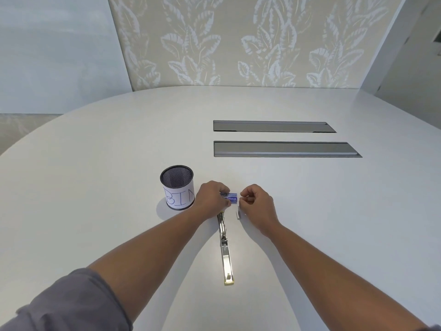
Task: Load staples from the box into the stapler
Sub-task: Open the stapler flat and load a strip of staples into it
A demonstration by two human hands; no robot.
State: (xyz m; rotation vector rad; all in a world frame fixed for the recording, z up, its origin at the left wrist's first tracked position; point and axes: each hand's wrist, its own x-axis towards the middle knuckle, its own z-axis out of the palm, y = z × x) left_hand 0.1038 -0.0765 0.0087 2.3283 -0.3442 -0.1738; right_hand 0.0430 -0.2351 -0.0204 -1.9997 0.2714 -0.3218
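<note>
A small blue staple box (pixel 231 197) rests on the white table, gripped from the left by my left hand (pixel 211 201). My right hand (pixel 259 206) is at the box's right end with thumb and forefinger pinched together; whether they hold anything I cannot tell. A short strip of staples (pixel 238 215) lies on the table just below the box, beside my right hand. The metal stapler (pixel 224 247) lies swung open in a long line toward me, its far end under my left hand.
A black mesh cup (pixel 177 187) with a paper label reading "BIN" stands just left of my left hand. Two long grey cable hatches (pixel 284 149) are set into the table (pixel 95 187) farther back on the right.
</note>
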